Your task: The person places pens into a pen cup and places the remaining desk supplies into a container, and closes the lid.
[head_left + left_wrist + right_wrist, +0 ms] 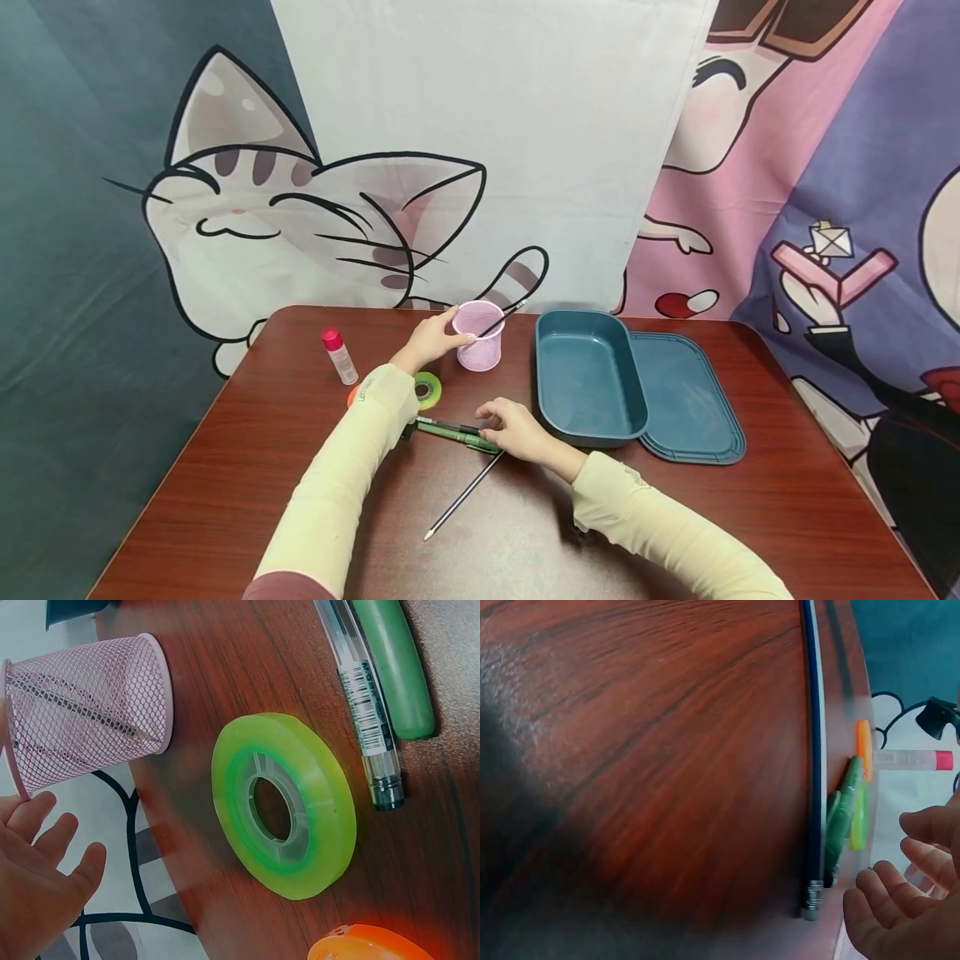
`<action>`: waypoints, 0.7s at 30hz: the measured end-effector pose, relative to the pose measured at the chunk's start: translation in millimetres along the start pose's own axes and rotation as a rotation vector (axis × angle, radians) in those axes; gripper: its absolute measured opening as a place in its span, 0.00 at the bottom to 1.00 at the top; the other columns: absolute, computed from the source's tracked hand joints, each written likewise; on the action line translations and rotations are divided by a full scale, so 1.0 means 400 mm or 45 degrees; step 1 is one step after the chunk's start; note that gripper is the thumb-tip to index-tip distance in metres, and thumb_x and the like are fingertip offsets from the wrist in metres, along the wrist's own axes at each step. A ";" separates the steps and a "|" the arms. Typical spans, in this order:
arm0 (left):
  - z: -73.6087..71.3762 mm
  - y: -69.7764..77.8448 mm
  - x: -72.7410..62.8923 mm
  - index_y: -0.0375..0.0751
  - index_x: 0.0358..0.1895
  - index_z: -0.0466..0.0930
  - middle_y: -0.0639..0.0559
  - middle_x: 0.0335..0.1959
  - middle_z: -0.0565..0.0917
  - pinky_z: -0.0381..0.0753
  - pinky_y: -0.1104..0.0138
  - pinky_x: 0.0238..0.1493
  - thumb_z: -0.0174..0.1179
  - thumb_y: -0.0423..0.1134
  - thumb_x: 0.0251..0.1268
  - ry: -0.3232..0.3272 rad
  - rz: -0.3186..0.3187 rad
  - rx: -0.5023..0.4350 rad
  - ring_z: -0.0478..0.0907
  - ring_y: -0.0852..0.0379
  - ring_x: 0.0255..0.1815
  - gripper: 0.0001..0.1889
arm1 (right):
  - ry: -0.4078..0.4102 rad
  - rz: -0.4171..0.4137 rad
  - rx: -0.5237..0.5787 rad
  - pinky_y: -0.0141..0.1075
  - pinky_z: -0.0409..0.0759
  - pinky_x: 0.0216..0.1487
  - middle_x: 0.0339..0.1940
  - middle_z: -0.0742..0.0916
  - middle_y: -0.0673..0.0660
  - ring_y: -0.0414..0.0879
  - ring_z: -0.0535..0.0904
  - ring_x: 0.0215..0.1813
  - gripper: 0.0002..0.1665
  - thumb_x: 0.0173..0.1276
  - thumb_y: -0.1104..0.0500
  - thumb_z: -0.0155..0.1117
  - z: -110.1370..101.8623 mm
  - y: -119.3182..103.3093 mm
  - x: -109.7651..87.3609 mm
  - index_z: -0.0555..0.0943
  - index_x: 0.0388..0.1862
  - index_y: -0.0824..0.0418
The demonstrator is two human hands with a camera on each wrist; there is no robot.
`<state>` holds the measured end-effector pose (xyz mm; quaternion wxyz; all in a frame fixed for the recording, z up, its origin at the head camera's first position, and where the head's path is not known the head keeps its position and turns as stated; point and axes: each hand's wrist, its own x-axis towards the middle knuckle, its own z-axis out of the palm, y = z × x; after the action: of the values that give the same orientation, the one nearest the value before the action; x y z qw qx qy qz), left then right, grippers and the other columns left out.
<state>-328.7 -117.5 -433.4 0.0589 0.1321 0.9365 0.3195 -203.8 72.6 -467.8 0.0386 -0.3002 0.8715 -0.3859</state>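
Observation:
My left hand [431, 342] grips the rim of a pink mesh pen cup [480, 357] standing near the table's back edge. A dark pencil [504, 320] leans inside it, its top above the rim; through the mesh it shows in the left wrist view. My right hand [516, 429] hovers by the pens, its fingers [885, 896] loosely bent with nothing between them. Below it lies a dark striped pencil [465, 495], eraser end near the hand. Beside that are a green pen [844, 821] and a clear-barrelled pen with a barcode label [364, 712].
A green tape roll [289, 806] lies near the left forearm, with an orange object [367, 945] partly hidden by the sleeve. A red-capped tube [341, 358] stands at the left. To the right, a blue-green box [592, 425] rests beside its lid [693, 400].

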 end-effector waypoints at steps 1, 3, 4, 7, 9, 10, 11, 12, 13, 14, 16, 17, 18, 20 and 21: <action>0.000 0.000 0.000 0.40 0.67 0.53 0.41 0.65 0.63 0.61 0.53 0.62 0.57 0.55 0.54 -0.002 -0.002 -0.007 0.61 0.44 0.64 0.41 | 0.010 0.009 -0.001 0.29 0.74 0.34 0.34 0.82 0.59 0.47 0.80 0.33 0.12 0.51 0.66 0.62 0.004 0.004 0.000 0.79 0.37 0.67; -0.001 0.001 -0.001 0.40 0.67 0.53 0.42 0.65 0.63 0.61 0.53 0.62 0.57 0.55 0.53 -0.003 -0.006 -0.011 0.61 0.44 0.64 0.41 | 0.026 0.028 -0.011 0.29 0.73 0.34 0.34 0.82 0.58 0.46 0.80 0.32 0.12 0.51 0.66 0.63 0.013 0.014 0.001 0.79 0.37 0.66; -0.002 0.002 -0.002 0.40 0.67 0.53 0.42 0.65 0.62 0.61 0.53 0.62 0.57 0.55 0.53 -0.005 -0.008 -0.015 0.60 0.44 0.64 0.41 | 0.031 0.039 -0.015 0.29 0.74 0.34 0.34 0.82 0.58 0.45 0.80 0.32 0.12 0.50 0.67 0.63 0.017 0.019 0.002 0.79 0.37 0.66; -0.002 0.002 -0.003 0.40 0.67 0.52 0.42 0.65 0.62 0.61 0.53 0.62 0.57 0.54 0.54 -0.013 -0.013 -0.021 0.60 0.45 0.65 0.41 | 0.033 0.070 -0.030 0.28 0.74 0.35 0.33 0.81 0.57 0.44 0.80 0.33 0.13 0.49 0.67 0.63 0.028 0.036 0.001 0.79 0.37 0.66; -0.001 0.002 -0.003 0.40 0.67 0.52 0.42 0.65 0.62 0.61 0.53 0.62 0.57 0.54 0.54 -0.015 -0.012 -0.021 0.60 0.45 0.65 0.41 | 0.036 0.080 -0.042 0.29 0.75 0.36 0.34 0.81 0.57 0.45 0.80 0.34 0.13 0.49 0.67 0.63 0.032 0.045 -0.001 0.80 0.37 0.66; -0.001 0.002 -0.003 0.40 0.67 0.52 0.42 0.65 0.62 0.61 0.53 0.62 0.57 0.54 0.54 -0.015 -0.011 -0.025 0.60 0.45 0.65 0.41 | 0.040 0.085 -0.044 0.30 0.76 0.36 0.34 0.81 0.57 0.45 0.80 0.34 0.14 0.49 0.68 0.63 0.034 0.049 -0.001 0.80 0.37 0.66; -0.001 0.002 -0.003 0.40 0.67 0.52 0.42 0.65 0.62 0.61 0.53 0.62 0.57 0.54 0.54 -0.013 -0.010 -0.023 0.60 0.45 0.65 0.41 | 0.045 0.085 -0.055 0.30 0.76 0.37 0.34 0.81 0.57 0.45 0.80 0.35 0.14 0.48 0.67 0.63 0.035 0.052 -0.002 0.80 0.37 0.65; 0.000 0.001 -0.003 0.40 0.67 0.52 0.42 0.65 0.62 0.61 0.53 0.62 0.57 0.55 0.54 -0.011 -0.009 -0.021 0.60 0.45 0.64 0.41 | 0.051 0.084 -0.068 0.31 0.76 0.37 0.34 0.81 0.57 0.45 0.80 0.35 0.14 0.48 0.67 0.63 0.036 0.055 -0.002 0.80 0.37 0.65; 0.000 0.001 -0.002 0.40 0.67 0.53 0.42 0.65 0.62 0.61 0.53 0.62 0.57 0.55 0.54 -0.008 -0.005 -0.017 0.60 0.45 0.64 0.41 | 0.059 0.083 -0.085 0.32 0.76 0.37 0.33 0.81 0.56 0.45 0.80 0.35 0.14 0.47 0.67 0.63 0.037 0.058 -0.002 0.80 0.37 0.65; 0.000 0.001 -0.002 0.40 0.67 0.53 0.42 0.65 0.62 0.61 0.53 0.62 0.57 0.55 0.54 -0.006 -0.004 -0.016 0.61 0.44 0.64 0.41 | 0.065 0.079 -0.110 0.32 0.76 0.37 0.32 0.81 0.56 0.45 0.79 0.35 0.13 0.47 0.67 0.63 0.037 0.060 -0.002 0.80 0.36 0.64; 0.000 0.000 -0.001 0.40 0.67 0.53 0.41 0.65 0.63 0.61 0.53 0.62 0.57 0.55 0.54 -0.002 -0.001 -0.014 0.61 0.44 0.64 0.40 | 0.073 0.072 -0.152 0.32 0.75 0.37 0.31 0.80 0.55 0.45 0.78 0.34 0.13 0.46 0.66 0.64 0.038 0.063 -0.002 0.80 0.35 0.63; 0.000 0.000 -0.001 0.40 0.67 0.53 0.41 0.65 0.63 0.61 0.53 0.62 0.57 0.55 0.54 -0.002 -0.001 -0.014 0.61 0.44 0.64 0.40 | 0.076 0.068 -0.173 0.33 0.75 0.36 0.30 0.80 0.54 0.44 0.78 0.34 0.12 0.46 0.66 0.64 0.039 0.065 -0.002 0.81 0.34 0.62; 0.000 0.000 -0.001 0.40 0.67 0.53 0.41 0.65 0.62 0.61 0.53 0.62 0.57 0.55 0.54 -0.004 -0.002 -0.015 0.61 0.44 0.64 0.40 | 0.079 0.065 -0.186 0.33 0.74 0.36 0.29 0.80 0.54 0.44 0.77 0.33 0.12 0.45 0.66 0.64 0.039 0.066 -0.002 0.81 0.33 0.62; 0.000 0.000 -0.001 0.40 0.67 0.53 0.41 0.65 0.62 0.61 0.53 0.62 0.57 0.55 0.54 -0.007 -0.005 -0.020 0.61 0.44 0.64 0.41 | 0.084 0.063 -0.211 0.32 0.74 0.35 0.28 0.80 0.52 0.43 0.76 0.33 0.10 0.45 0.66 0.64 0.039 0.068 -0.002 0.81 0.31 0.61; 0.000 0.000 -0.001 0.40 0.67 0.53 0.42 0.65 0.62 0.61 0.53 0.62 0.57 0.55 0.54 -0.008 -0.007 -0.021 0.60 0.44 0.64 0.41 | 0.087 0.062 -0.216 0.32 0.73 0.35 0.28 0.80 0.52 0.43 0.76 0.32 0.10 0.45 0.66 0.64 0.040 0.069 -0.001 0.81 0.30 0.60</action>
<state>-328.5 -117.6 -433.4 0.0637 0.1301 0.9339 0.3268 -212.3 77.1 -498.1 -0.0072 -0.2677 0.9089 -0.3196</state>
